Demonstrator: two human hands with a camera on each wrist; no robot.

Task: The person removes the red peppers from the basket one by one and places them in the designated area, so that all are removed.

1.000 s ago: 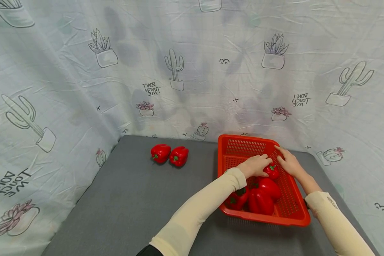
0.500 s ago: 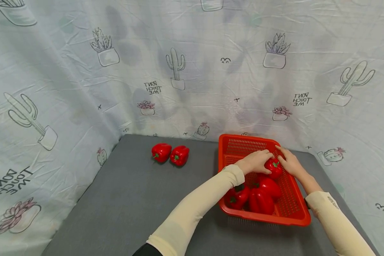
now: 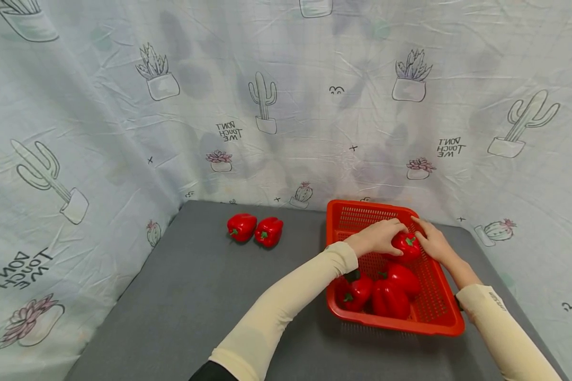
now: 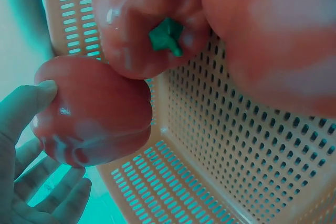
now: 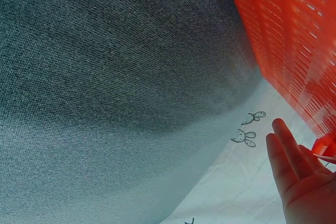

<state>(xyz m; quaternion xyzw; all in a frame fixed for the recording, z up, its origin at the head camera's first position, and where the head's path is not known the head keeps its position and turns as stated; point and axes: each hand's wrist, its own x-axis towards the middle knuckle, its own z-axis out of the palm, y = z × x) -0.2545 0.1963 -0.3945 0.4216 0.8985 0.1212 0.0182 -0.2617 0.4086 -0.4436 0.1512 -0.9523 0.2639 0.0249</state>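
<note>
At lower right, the left hand (image 3: 375, 239) gripped a pepper (image 3: 407, 246) over the basket (image 3: 438, 312); the right hand (image 3: 434, 244) rested open beside the pepper.

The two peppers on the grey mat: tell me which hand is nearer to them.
Left. The left hand grips a pepper in the basket, right of the two peppers; the right hand is farther right.

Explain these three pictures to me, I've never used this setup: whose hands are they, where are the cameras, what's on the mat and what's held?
No machine here: a person works bare-handed. The wide view comes from a head camera; the close-ups come from wrist cameras. On the grey mat stand a red basket with three peppers inside, and two loose peppers beside it. The left hand grips a red pepper above the basket floor; the right hand rests at the basket's far side, fingers straight.
</note>
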